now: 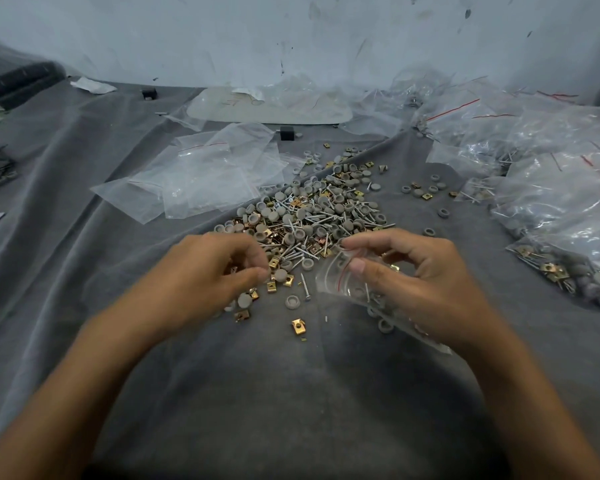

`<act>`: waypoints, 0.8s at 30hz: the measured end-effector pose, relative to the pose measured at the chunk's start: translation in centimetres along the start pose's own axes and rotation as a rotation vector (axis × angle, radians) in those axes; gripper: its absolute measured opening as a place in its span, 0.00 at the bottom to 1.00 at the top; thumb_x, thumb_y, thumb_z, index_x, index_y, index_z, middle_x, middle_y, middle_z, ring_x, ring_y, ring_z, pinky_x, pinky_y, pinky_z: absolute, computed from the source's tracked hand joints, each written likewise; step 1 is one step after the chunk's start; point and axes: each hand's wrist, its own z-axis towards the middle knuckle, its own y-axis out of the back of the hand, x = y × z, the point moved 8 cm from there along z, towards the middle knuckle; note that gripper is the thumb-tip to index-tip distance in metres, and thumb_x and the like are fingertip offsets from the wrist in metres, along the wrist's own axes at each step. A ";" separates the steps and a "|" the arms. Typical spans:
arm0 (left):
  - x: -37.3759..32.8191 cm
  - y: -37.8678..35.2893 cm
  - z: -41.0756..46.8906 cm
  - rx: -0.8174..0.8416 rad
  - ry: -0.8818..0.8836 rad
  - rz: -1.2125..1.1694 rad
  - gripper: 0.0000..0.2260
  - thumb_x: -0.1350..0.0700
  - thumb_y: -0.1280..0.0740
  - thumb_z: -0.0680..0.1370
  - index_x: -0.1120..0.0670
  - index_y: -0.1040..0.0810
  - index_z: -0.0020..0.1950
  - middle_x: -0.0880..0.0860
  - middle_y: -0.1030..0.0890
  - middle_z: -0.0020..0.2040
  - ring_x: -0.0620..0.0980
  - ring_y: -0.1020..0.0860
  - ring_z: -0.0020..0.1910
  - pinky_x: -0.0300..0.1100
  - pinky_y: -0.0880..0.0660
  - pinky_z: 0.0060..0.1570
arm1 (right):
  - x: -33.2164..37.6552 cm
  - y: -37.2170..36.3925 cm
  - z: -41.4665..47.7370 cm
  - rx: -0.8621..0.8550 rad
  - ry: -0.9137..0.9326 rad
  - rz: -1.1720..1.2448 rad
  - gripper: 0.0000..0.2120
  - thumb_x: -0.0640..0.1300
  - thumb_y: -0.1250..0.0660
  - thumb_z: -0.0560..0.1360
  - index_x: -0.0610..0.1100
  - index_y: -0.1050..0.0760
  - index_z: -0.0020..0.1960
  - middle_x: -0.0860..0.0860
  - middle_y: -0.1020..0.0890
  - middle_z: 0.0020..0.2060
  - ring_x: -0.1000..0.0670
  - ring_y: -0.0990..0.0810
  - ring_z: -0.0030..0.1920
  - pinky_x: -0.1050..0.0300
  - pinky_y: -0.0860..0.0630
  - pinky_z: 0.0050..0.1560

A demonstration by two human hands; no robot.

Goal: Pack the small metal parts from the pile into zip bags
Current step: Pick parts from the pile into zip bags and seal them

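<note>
A grey cloth [84, 237] covers the bench, creased and rumpled, in front of a scuffed pale wall [291, 36]. Along the right side lies a heap of clear filled bags [551, 188] with red seal lines. Grey caps, thin screws and gold clips show through the plastic, most plainly in the nearest bag [568, 271]. Left of centre, a loose spread of empty bags [201, 178] lies flat and overlapping, touching the far-left edge of the pile [312, 216].

The pile sits mid-bench, just beyond both hands. It is a dense scatter of round grey caps, silver screws and square gold clips with a centre hole, thinning into strays toward the right.

The right hand [416, 271] pinches the mouth of a clear zip bag [340, 282] between thumb and forefinger, just beside its red seal line. The bag trails back under the palm, with a few grey caps and a screw visible inside. It rests at the pile's near-right edge.

The left hand [212, 268] hovers over the pile's near-left edge with fingers curled toward the thumb. Motion blur makes it impossible to tell whether they grip a part.

A small black block [287, 133] stands beyond the empty bags. A single gold clip [297, 324] lies apart on the cloth between the two wrists.
</note>
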 end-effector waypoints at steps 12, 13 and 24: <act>2.7 -1.6 -1.3 0.280 0.163 0.329 0.09 0.41 0.25 0.72 0.42 0.20 0.46 0.38 0.20 0.41 0.35 0.24 0.41 0.37 0.27 0.41 | -0.1 0.2 0.0 -0.002 -0.018 -0.069 0.11 0.44 0.26 0.76 0.57 0.16 0.55 0.64 0.15 0.51 0.60 0.18 0.54 0.64 0.23 0.51; 2.6 -1.7 -1.2 0.273 0.161 0.336 0.09 0.41 0.25 0.72 0.42 0.20 0.46 0.38 0.20 0.41 0.35 0.24 0.42 0.39 0.26 0.42 | -0.1 0.2 0.0 -0.001 -0.019 -0.068 0.11 0.44 0.26 0.75 0.57 0.16 0.55 0.63 0.15 0.51 0.60 0.18 0.54 0.65 0.23 0.51; 1.1 -2.0 -0.3 0.144 0.055 -0.004 0.05 0.48 0.25 0.74 0.46 0.19 0.41 0.39 0.19 0.38 0.32 0.24 0.36 0.28 0.31 0.34 | 0.0 -0.2 -0.1 0.042 -0.010 -0.045 0.12 0.43 0.25 0.75 0.55 0.16 0.56 0.64 0.15 0.52 0.62 0.18 0.55 0.69 0.23 0.53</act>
